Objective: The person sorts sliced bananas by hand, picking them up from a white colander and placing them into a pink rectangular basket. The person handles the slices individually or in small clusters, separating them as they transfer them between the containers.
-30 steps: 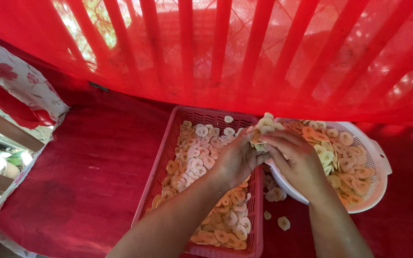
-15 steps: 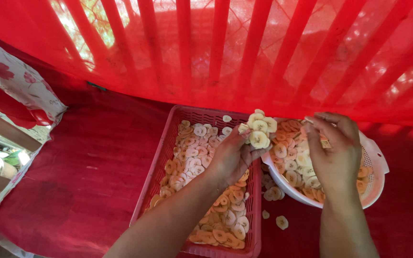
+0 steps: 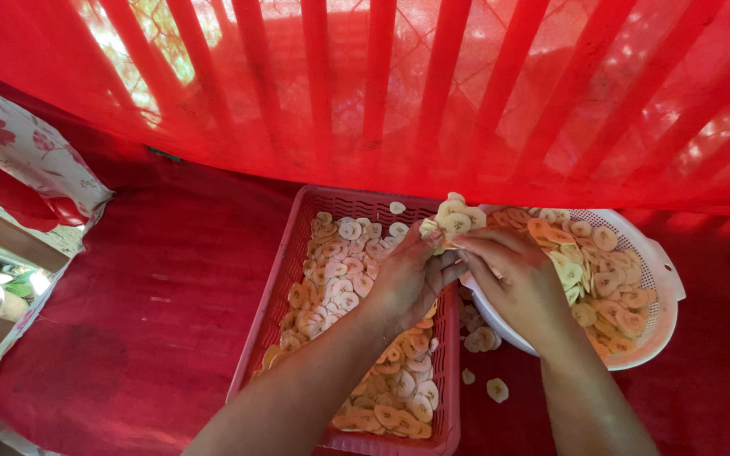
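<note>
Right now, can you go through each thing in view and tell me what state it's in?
Pink tray: flat on the red cloth, partly covered with slices.
White colander: beside the tray, holding a heap of slices.
Handful of slices: lifted, held between both hands.
Left hand: cupped around the handful.
Right hand: fingers closed on the handful.
Loose slices: lying on the cloth between tray and colander.

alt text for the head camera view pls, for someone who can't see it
Seen from above, a person's left hand and right hand meet over a small stack of pale round fruit slices, between a red slotted tray lined with slices and a white colander full of them. Both sit on a red cloth under a red sheet; a few loose slices lie on the cloth.
</note>
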